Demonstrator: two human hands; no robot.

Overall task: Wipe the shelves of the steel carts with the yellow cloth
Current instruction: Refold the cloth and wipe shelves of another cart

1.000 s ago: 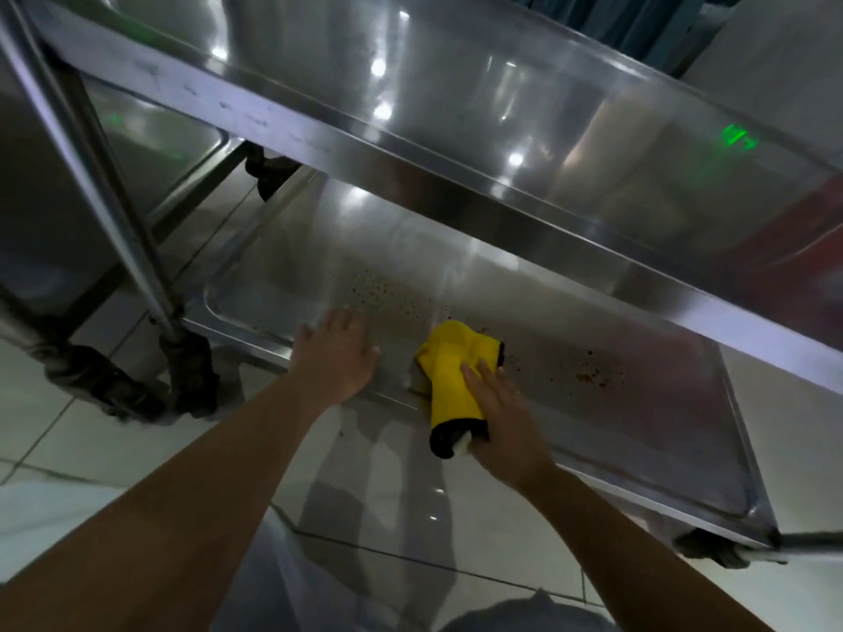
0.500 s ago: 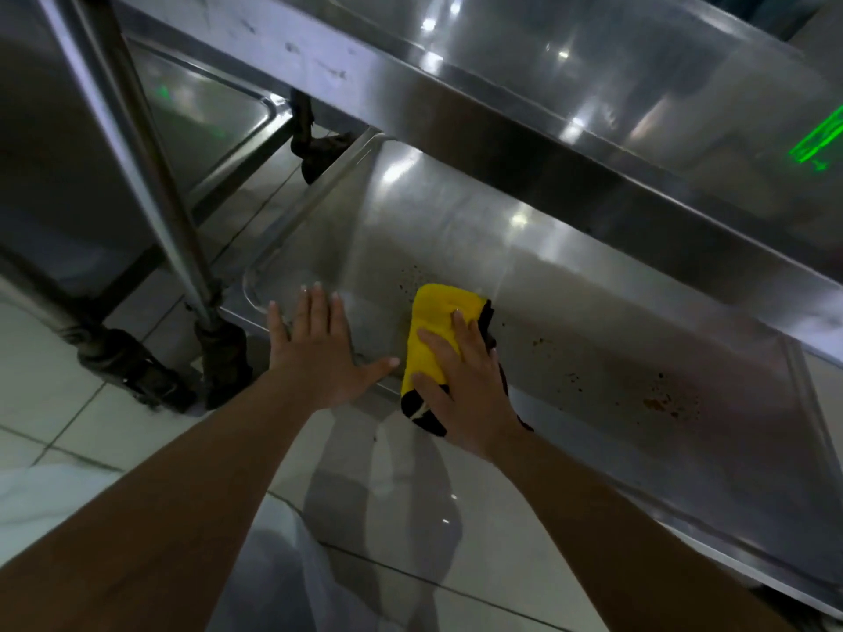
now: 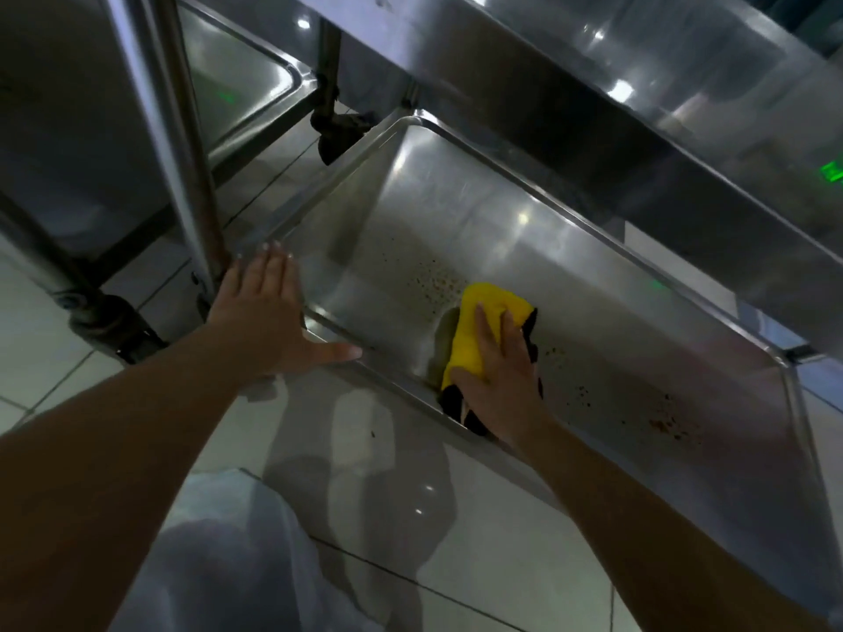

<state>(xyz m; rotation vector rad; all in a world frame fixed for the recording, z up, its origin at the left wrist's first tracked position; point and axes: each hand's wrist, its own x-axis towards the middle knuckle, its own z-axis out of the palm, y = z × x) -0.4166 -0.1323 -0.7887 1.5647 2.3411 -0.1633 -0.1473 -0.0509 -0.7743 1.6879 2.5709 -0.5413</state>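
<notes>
The yellow cloth (image 3: 474,330), black on its underside, lies folded on the bottom shelf (image 3: 456,230) of a steel cart, near the shelf's front rim. My right hand (image 3: 502,380) presses flat on the cloth with straight fingers. My left hand (image 3: 269,317) rests flat on the shelf's front left corner, fingers spread, thumb along the rim. Brown specks dot the shelf beside the cloth and further right.
The cart's upper shelf (image 3: 638,111) overhangs the bottom one at the top right. An upright steel post (image 3: 178,143) stands by my left hand, with a caster (image 3: 105,321) below. A second cart's shelf (image 3: 237,84) sits to the left. Pale floor tiles (image 3: 401,494) lie in front.
My right hand has pushed the cloth further onto the shelf and now lies flat over it. My left hand has shifted left to the shelf's corner. My view has moved closer and leftward.
</notes>
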